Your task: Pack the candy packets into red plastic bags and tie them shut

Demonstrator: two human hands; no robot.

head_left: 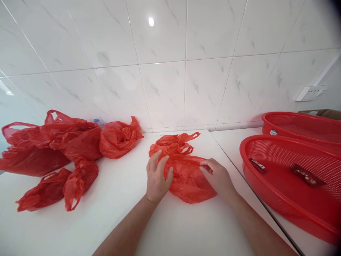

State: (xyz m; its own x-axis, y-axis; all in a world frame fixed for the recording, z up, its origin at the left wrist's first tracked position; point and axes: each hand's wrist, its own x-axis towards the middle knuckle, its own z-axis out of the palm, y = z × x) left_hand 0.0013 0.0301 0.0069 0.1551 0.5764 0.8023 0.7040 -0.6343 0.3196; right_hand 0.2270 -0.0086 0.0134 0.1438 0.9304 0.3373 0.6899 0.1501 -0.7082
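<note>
The red bag [190, 181] lay on the white worktop [165, 231] between both hands, perhaps so its mouth could be worked from two sides. The left hand [157, 179] had its fingers spread and curved over one side; the right hand [220, 179] seemed to pinch the rim, thumb and fingers nearly together. Filled red bags [77, 138] sat off left, probably to free working room.

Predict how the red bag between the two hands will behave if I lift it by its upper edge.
The red bag will probably be floppy: its thin film is creased and slack. It looks light for its size, since no solid shape shows through, though I can't rule out contents. Its loose, rounded underside may sag or shift rather than hold shape.
</note>
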